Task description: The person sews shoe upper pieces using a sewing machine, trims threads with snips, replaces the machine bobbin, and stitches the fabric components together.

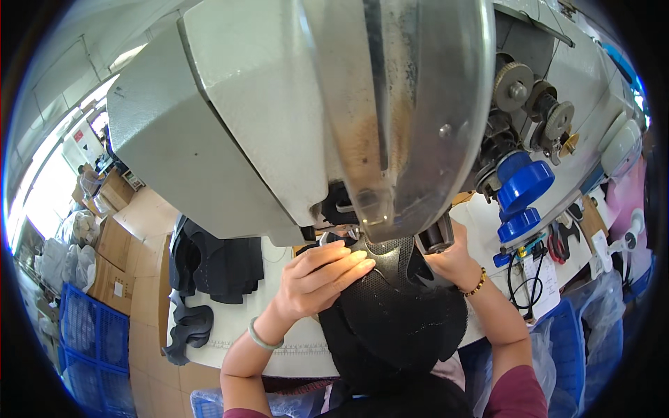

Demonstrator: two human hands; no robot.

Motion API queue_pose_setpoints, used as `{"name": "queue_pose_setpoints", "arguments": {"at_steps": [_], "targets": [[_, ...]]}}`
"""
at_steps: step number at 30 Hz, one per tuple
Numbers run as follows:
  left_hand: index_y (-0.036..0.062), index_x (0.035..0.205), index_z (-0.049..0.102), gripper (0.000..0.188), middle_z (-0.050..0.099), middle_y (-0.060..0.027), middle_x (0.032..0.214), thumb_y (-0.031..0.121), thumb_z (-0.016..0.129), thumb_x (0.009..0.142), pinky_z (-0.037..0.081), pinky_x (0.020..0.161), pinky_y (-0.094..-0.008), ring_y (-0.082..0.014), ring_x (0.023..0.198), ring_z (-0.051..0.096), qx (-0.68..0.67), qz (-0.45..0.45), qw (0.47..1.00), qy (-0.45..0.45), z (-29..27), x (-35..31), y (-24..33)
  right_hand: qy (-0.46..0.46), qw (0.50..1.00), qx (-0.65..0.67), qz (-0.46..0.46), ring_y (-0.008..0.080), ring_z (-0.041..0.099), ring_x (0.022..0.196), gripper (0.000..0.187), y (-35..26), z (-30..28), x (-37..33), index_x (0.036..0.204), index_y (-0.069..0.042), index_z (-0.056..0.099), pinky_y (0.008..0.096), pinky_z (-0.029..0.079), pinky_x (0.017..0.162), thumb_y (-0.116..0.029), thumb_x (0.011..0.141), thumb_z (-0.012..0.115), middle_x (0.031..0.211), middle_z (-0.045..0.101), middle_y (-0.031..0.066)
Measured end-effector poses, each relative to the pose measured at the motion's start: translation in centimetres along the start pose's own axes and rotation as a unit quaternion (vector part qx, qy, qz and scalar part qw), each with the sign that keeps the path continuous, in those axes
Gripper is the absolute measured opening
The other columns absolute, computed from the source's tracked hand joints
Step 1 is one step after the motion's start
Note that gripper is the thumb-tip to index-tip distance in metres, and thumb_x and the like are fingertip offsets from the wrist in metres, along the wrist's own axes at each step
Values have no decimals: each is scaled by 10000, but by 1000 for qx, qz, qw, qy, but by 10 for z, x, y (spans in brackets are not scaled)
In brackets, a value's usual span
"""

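A large grey sewing machine (240,118) stands right in front of me, with a clear plastic guard (446,63) over its front. Below its head lies a black mesh fabric piece (390,268), which runs down over the table edge toward me. My left hand (320,279) rests on the left part of this piece, fingers stretched out close to the needle area. On the other side, my right hand (454,258) is at the right edge of the piece, beside a dark metal machine part (435,240). Its fingers are mostly hidden behind that part. The needle itself is hidden.
Stacked dark fabric pieces (219,261) lie at the left of the white table (286,359). Red-handled scissors (557,244) and a black cable (526,282) lie at right. Blue crates (94,327) and cardboard boxes (108,279) stand on the floor at left.
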State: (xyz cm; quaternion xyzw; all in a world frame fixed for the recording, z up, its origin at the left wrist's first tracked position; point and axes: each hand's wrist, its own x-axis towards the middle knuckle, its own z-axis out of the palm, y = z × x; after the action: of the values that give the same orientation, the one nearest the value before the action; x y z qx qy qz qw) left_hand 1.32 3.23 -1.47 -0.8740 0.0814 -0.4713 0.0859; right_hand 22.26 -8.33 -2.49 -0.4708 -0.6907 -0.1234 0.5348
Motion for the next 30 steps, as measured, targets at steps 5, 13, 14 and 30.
{"name": "queue_pose_setpoints", "arguments": {"at_steps": [5, 13, 14, 30], "targets": [[111, 1000, 722, 420, 605, -9, 986, -14, 660, 603, 547, 815, -318, -193, 915, 597, -61, -36, 997, 16, 5, -7, -6, 5, 992, 105, 76, 161, 593, 778, 272, -1, 1, -4, 949, 12, 596, 288, 477, 695, -92, 714, 685, 894, 619, 82], [60, 917, 736, 476, 638, -63, 1027, -67, 509, 518, 530, 864, -371, -266, 976, 636, -215, -126, 969, -7, -19, -2, -18, -20, 996, -74, -38, 208, 615, 849, 308, -5, -3, 0, 1007, 28, 591, 312, 479, 771, -85, 734, 676, 941, 633, 103], [46, 890, 734, 432, 648, -68, 1032, -60, 521, 529, 533, 857, -381, -267, 948, 648, -256, -130, 956, -53, -29, 2, -23, -13, 994, -98, -48, 220, 620, 865, 304, -5, -2, 0, 1018, 31, 591, 316, 479, 784, -72, 742, 665, 951, 636, 109], [42, 909, 674, 198, 635, -66, 955, 126, 718, 735, 543, 694, -299, -206, 832, 637, -29, -186, 972, -140, -34, 42, 35, -23, 998, -6, 64, 288, 613, 921, 240, -5, -6, -9, 972, 4, 634, 338, 477, 824, -30, 735, 656, 1046, 622, 133]]}}
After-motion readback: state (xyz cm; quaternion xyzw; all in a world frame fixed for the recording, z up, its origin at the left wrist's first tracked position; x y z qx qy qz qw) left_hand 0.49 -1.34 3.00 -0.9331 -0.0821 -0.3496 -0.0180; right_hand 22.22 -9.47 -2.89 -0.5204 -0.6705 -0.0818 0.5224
